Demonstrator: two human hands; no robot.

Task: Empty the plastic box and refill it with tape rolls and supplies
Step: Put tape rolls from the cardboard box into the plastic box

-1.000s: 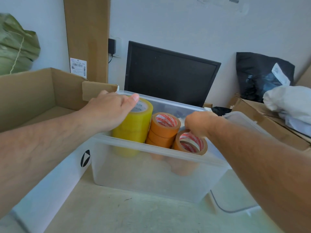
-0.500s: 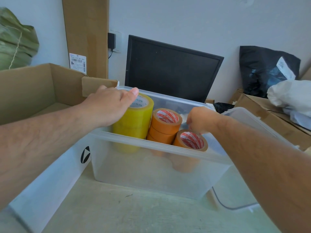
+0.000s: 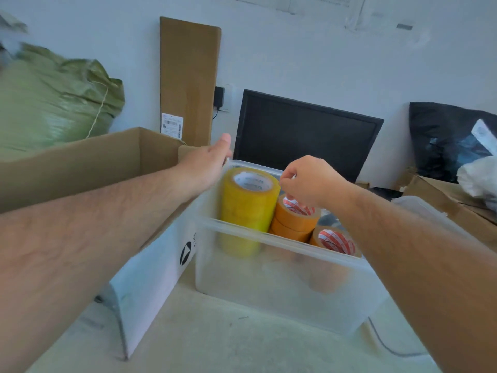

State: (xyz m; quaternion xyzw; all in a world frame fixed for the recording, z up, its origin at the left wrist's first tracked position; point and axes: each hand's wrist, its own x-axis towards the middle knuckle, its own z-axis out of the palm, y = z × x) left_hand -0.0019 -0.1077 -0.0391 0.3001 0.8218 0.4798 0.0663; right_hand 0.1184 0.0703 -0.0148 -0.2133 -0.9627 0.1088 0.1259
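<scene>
The big open cardboard box (image 3: pixel 80 162) takes up the whole left side, and its white outer wall sits right against the plastic box (image 3: pixel 269 281), so there's zero gap there. The pale, scuffed table (image 3: pixel 215 343) in front is where the open room is. Behind stand a dark flat monitor (image 3: pixel 304 133), a woven green sack (image 3: pixel 53 103) and a tall cardboard sheet (image 3: pixel 188 76) leaning on the wall.

The plastic box is cloudy see-through with a thick rim. Inside, a glossy yellow tape stack (image 3: pixel 247 205) pokes up over the rim at the left, the orange tape stack (image 3: pixel 295 223) is just beside it, and a single orange roll (image 3: pixel 336 242) sits near the front wall.

The left hand (image 3: pixel 207 162) is over the far left corner, fingers stretched out, holding nothing. The right hand (image 3: pixel 309 184) hangs over the orange tape stack with curled fingers dipping at the top core; can't tell if it actually grips.
</scene>
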